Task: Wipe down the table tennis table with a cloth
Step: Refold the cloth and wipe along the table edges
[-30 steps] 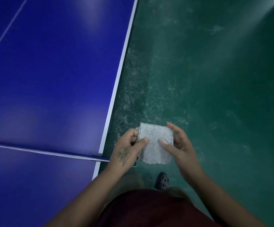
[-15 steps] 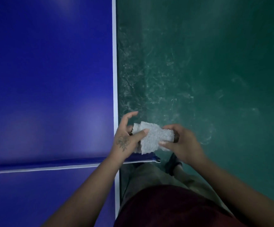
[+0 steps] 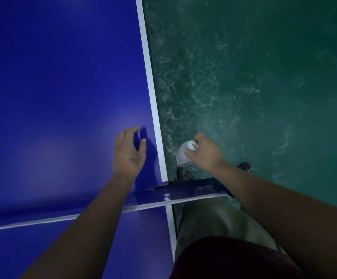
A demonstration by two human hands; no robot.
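Pre-wipe: right hand (image 3: 205, 153) grips cloth (image 3: 182, 155), 3 o'clock of empty, relaxed left hand (image 3: 130, 153); cloth should next reach table (image 3: 63, 77).

Worktop (image 3: 63, 87): table tennis surface, glossy deep blue, white lines along its edges, level. Cloth (image 3: 183, 154): white, fluffy, bunched up, held off the worktop, just beside its side edge.

Dim light; green floor (image 3: 264, 77) scuffed with pale swirling marks

Left hand (image 3: 129, 156) open, fingers relaxed, right hand (image 3: 206, 155) gripping cloth (image 3: 182, 155)
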